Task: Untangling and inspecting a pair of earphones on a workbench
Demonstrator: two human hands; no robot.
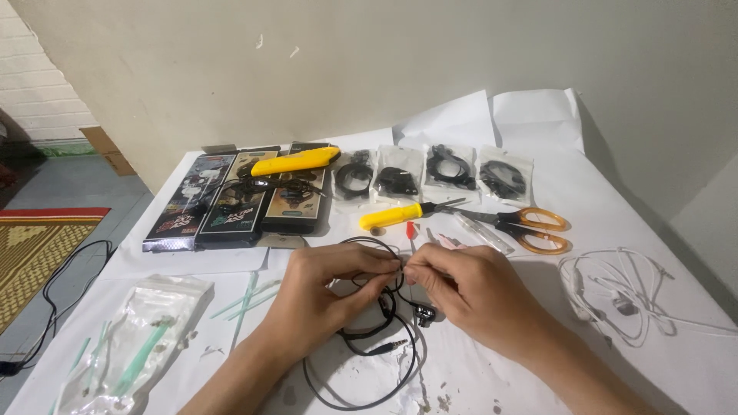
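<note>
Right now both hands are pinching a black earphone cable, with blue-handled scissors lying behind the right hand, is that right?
Not quite. In the head view the scissors have orange handles, not blue. The rest stands: the left hand and right hand both pinch the black earphone cable.

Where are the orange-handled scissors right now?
Head view: the orange-handled steel scissors lie right of centre on the white paper-covered table, beyond the right hand, below the bagged black cables.

Boxes: 3 long dark printed boxes (231, 201), back left.
Bags: 4 clear pouches (430, 173), back centre.
Bag: clear plastic bag (142, 330), front left.

Bare hands (400, 288) and forearms, no sleeves
</note>
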